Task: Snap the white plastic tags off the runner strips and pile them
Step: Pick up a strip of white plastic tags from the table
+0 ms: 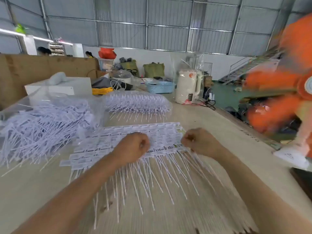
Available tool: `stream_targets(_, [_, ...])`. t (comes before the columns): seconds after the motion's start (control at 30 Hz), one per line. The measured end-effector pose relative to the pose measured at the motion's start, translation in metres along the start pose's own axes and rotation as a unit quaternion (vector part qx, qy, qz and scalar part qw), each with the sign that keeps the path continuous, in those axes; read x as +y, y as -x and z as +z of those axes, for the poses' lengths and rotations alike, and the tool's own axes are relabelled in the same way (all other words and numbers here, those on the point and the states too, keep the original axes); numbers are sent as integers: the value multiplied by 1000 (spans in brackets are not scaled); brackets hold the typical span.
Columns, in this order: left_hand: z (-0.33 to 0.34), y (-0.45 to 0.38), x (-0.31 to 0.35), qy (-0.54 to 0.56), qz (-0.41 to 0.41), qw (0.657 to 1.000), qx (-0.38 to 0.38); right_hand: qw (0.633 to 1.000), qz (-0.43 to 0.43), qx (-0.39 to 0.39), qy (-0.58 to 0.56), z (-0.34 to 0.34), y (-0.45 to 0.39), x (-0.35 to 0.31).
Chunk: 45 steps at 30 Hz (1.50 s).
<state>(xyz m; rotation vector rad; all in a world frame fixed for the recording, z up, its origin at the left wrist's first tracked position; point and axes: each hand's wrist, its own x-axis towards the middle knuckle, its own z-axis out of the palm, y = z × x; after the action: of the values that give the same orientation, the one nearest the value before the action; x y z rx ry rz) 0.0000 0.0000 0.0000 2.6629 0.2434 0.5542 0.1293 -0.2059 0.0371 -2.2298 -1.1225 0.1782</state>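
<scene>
A stack of white tag strips (pixel 118 142) lies in front of me on the table (pixel 219 129), the tags' long thin tails fanned toward me. My left hand (pixel 133 146) rests on the stack's middle with its fingers curled round the strips. My right hand (pixel 199 141) grips the stack's right end with curled fingers. A loose pile of snapped-off white tags (pixel 40 125) lies to the left. Another bundle of tag strips (pixel 138 103) in clear wrap sits farther back.
A white box (pixel 57 88) stands behind the loose pile. A blue basket (pixel 160 86), a yellow cord (pixel 103 91) and a wrapped white kettle (pixel 187 86) sit at the table's far end. A blurred person in orange (pixel 280 92) is at the right edge.
</scene>
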Motion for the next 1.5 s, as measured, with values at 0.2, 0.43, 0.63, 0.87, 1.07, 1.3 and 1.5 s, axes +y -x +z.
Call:
stream_targets(0.2, [30,-62,-23,-178,-68,977,-99,979,100,25,176,23,-94,30])
stream_targets(0.43, [46,-77,-41,-49,-17,999,0,971,123,59,198,43,-122,50])
stream_targets(0.63, [35,-98,-56,-73,-20,997,10,969,132,88,188,33,-130,46])
stream_targets(0.87, [28,-113,-64,-128,-53,990,-10,975,80,206,13,34,-122,41])
stream_targets(1.07, [27,-111,-74,-108,-67,991,-34,981,129,147,10,26,-120,48])
stream_targets(1.3, [0,-109,-53,-14,-38,997,-63,957,117,77,253,17,-116,40])
stream_targets(1.5, [-63,-111,-15,56,41,996,-51,997,-24,41,67,-26,-112,22])
